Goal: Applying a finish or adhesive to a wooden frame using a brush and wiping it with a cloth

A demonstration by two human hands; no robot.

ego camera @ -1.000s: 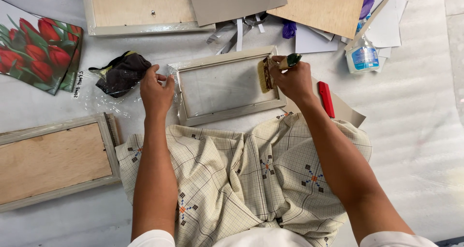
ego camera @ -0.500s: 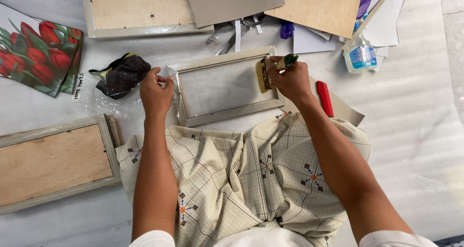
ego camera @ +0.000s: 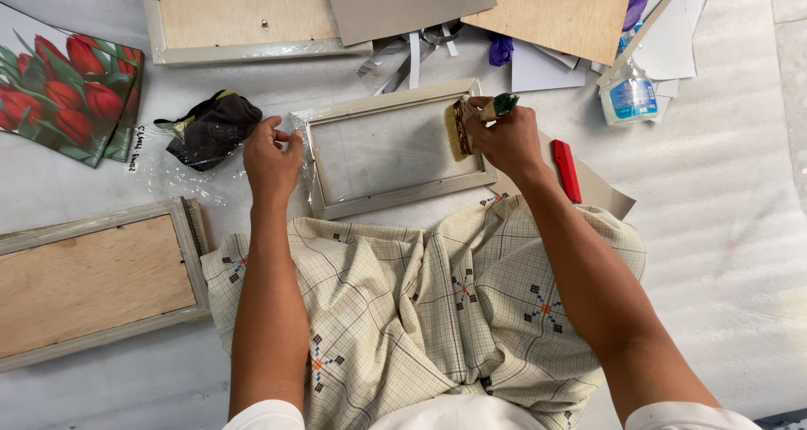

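- Picture frame (ego camera: 395, 148): small, pale grey-beige, rectangular, lying flat on the white sheet-covered surface just above the person's lap; glazed centre looks greyish.
- Brush (ego camera: 461, 127): flat, pale bristles, green-tipped handle; resting on the frame's right end, at 3 o'clock of its centre.
- Right hand (ego camera: 504, 137): fingers closed around the brush handle, knuckles up, over the frame's right rail.
- Left hand (ego camera: 271, 157): fingers curled, fingertips pinching clear plastic wrap (ego camera: 296, 127) at the frame's left edge, at 9 o'clock of the frame.
- Dark cloth (ego camera: 210, 129): crumpled, black-brown, lying on clear film, at 9 o'clock of the left hand, near it but apart.
- Tulip print (ego camera: 63, 94): red flowers, green leaves, at 9 o'clock of the cloth, by the left border.
- Large frame with wooden backing (ego camera: 92, 283): face down, at 8 o'clock of the small frame.
- Second backed frame (ego camera: 244, 18): face down, at 11 o'clock.
- Grey board (ego camera: 403, 1) and plywood panel (ego camera: 559, 10): overlapping, at 12 to 1 o'clock.
- Squat clear bottle (ego camera: 626, 98): blue label, at 2 o'clock of the right hand.
- Red cutter (ego camera: 566, 169): lying on brown card, at 4 o'clock of the right hand, just beside the wrist.
- Checked cloth (ego camera: 420, 312): cream, small embroidered motifs, covering the lap.
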